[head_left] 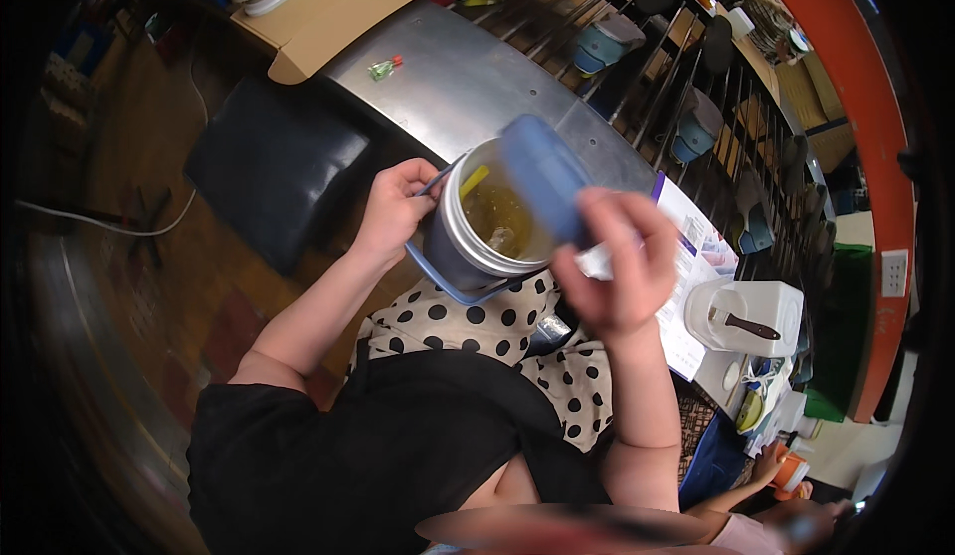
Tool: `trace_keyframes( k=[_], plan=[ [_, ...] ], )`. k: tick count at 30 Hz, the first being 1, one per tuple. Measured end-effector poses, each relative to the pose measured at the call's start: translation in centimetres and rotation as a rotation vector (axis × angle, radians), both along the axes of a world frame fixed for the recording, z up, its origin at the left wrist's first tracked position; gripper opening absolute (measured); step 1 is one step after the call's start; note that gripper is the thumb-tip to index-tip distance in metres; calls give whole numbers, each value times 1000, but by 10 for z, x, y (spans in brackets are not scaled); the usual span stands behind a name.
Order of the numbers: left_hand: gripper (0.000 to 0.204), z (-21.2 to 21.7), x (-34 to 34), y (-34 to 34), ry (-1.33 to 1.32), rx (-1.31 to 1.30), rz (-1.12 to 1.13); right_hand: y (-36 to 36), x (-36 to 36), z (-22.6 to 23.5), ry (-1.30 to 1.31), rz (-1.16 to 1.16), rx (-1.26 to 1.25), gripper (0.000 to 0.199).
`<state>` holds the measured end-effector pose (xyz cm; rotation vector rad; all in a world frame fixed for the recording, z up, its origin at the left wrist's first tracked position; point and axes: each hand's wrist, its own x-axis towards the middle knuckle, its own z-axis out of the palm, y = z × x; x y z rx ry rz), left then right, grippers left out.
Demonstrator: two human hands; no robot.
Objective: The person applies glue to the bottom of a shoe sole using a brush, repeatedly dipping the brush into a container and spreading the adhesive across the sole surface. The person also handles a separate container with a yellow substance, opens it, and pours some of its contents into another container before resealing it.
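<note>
A grey-blue bucket (456,242) with a white rim is held in front of my lap, over polka-dot cloth. Yellowish liquid (497,219) lies inside it, and a yellow strip (475,179) leans against the inner wall. At the bucket's left side, my left hand (396,205) is closed with its fingertips on the blue edge by the rim. A blue handle (438,278) hangs down the near side. My right hand (627,262), smeared by motion, grips a blue lid (545,177), tilted up over the right part of the opening.
A metal table (448,83) lies beyond, bearing a small green-and-red item (383,68) and a cardboard box (348,13). Several blue-grey shoes (605,46) stand on a rack. Right: a booklet (686,247), a white container (781,306) with a brown-handled tool, another person's hand (768,465).
</note>
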<state>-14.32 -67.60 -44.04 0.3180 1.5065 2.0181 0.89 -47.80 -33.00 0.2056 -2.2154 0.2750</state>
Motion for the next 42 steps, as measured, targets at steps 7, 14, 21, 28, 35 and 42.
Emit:
trace_keyframes(
  k=[7, 14, 21, 28, 35, 42],
  plan=[
    [17, 3, 1, 7, 16, 17, -49, -1, -21, 40, -449, 402, -134, 53],
    [19, 2, -6, 5, 42, 11, -69, 1, -50, 58, -969, 198, -227, 96],
    [21, 1, -29, -27, 76, -2, -21, -13, -77, 54, -861, 461, -76, 104],
    [21, 11, -53, -63, 209, -116, -40, -32, -100, 47, -909, 661, 74, 97],
    [21, 11, -52, -75, 111, -153, -50, -60, -102, 59, -1036, 263, 186, 93],
    [18, 5, -46, -71, 114, -183, -26, -65, -114, 59, -962, 328, 399, 105]
  ],
)
